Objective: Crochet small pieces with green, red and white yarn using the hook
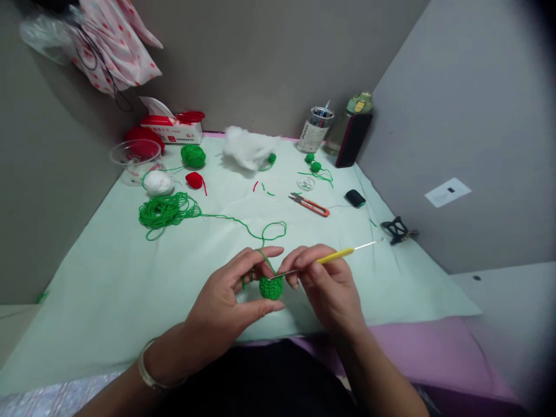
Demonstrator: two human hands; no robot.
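My left hand grips a small green crocheted piece between thumb and fingers, with green yarn running over the forefinger. In my right hand is a yellow-handled crochet hook, held like a pen. Its metal tip points left and meets the upper edge of the crocheted piece. From my left hand the working yarn loops forward and trails left to a loose pile of green yarn on the table.
Orange thread snips lie ahead, near a small clear dish and a black case. White stuffing, a pen can, a bottle and a tissue box line the back. Yarn balls, including a red one, sit left.
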